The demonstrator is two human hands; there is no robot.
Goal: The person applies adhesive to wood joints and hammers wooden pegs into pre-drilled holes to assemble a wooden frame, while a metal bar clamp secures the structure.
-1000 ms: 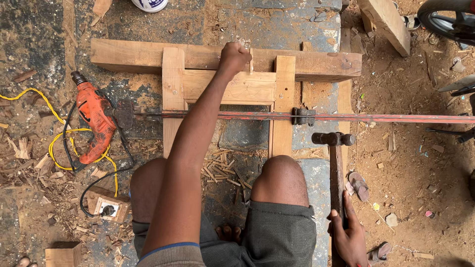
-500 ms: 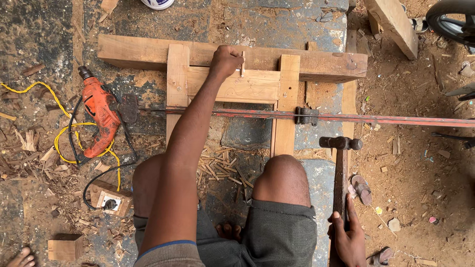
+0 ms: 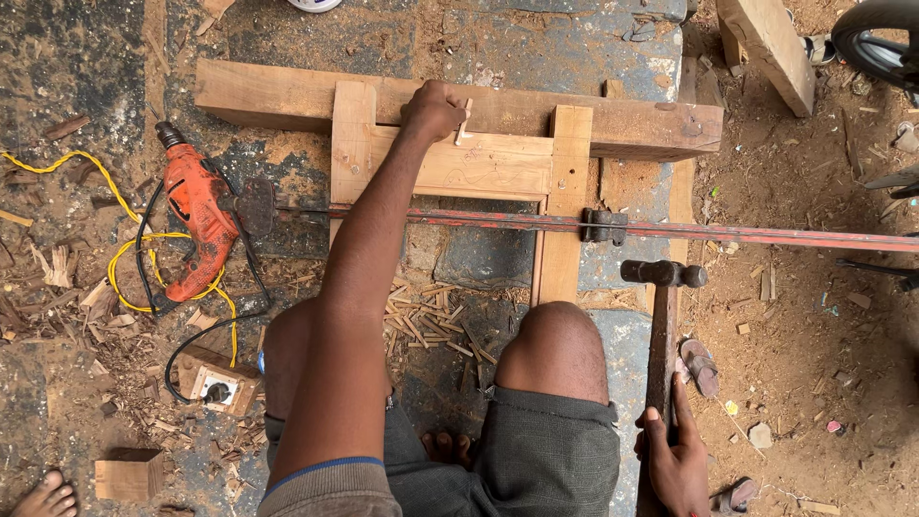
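Both my hands were busy: left hand pinched a small wood peg on the frame; right hand gripped the hammer handle, open dirt beside it.

No packages, labels, signs or screens can be made out here. The nearest candidate is a white round container cut off by the top edge, with a dark band on it; too little shows to tell whether it is a package.
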